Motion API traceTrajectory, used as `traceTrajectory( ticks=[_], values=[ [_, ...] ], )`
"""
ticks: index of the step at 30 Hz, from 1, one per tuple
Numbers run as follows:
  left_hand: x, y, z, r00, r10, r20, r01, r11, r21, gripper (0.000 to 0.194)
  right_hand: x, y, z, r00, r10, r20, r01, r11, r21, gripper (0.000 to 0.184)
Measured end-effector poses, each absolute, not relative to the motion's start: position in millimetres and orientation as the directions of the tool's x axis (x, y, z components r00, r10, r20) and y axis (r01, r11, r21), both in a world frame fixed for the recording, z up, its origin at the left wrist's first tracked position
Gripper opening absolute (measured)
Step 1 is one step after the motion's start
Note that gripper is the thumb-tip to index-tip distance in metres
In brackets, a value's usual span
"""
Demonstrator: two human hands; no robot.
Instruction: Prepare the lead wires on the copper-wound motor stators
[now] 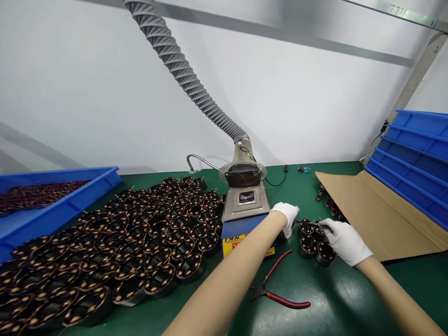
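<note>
My left hand point(287, 216), in a white glove, is closed beside the right edge of the solder pot point(247, 205). A rounded, greyish thing shows under its fingers, too covered to name. My right hand point(345, 240), also gloved, has its fingers bent around a thin dark tool point(308, 223) that reaches left toward my other hand. Below the tool stand several round black motor stators point(308, 246) with copper-coloured spots around their rims. One stator point(325, 253) is right next to my right hand. In front lie red-handled cutting pliers point(287, 302), their handles spread.
Many similar stators point(161, 280) crowd the green table's left side. Beyond them is a blue bin point(80, 200) of dark red pieces. A grey duct hose point(189, 79) comes down behind the pot. To the right are cardboard point(381, 214), small parts, and stacked blue trays point(413, 158).
</note>
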State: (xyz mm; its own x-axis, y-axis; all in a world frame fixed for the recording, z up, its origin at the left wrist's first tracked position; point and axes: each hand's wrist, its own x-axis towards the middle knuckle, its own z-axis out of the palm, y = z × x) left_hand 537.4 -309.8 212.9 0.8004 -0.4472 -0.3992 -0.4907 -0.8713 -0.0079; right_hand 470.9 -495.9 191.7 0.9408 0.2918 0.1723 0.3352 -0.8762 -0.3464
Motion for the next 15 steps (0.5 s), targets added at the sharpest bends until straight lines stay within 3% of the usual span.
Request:
traceTrajectory(
  ticks=[4, 8, 11, 15],
  values=[
    [527.3, -304.4, 234.7, 0.820, -0.486, -0.302, -0.509, -0.861, 0.001, 0.100, 470.9, -502.6, 193.6, 0.961, 0.206, 0.184, 0.273, -0.804, -0.529, 0.024],
    [484.1, -287.3, 284.7, 0.832, -0.555, -0.006, -0.555, -0.832, -0.027, 0.062, 480.9, -490.9, 187.4, 0.976, 0.150, 0.155, 0.215, -0.706, -0.674, 0.027],
    [429.3, -267.7, 306.0, 0.745, -0.625, 0.234, -0.639, -0.769, -0.023, 0.036, 495.4, -468.8, 178.7, 0.981, 0.165, 0.104, 0.188, -0.664, -0.724, 0.027],
    [357.5, -238.0, 257.6, 0.673, -0.718, 0.179, -0.739, -0.658, 0.141, 0.010, 513.2, -440.8, 172.6, 0.977, 0.213, 0.030, 0.170, -0.681, -0.712, 0.027]
  ],
)
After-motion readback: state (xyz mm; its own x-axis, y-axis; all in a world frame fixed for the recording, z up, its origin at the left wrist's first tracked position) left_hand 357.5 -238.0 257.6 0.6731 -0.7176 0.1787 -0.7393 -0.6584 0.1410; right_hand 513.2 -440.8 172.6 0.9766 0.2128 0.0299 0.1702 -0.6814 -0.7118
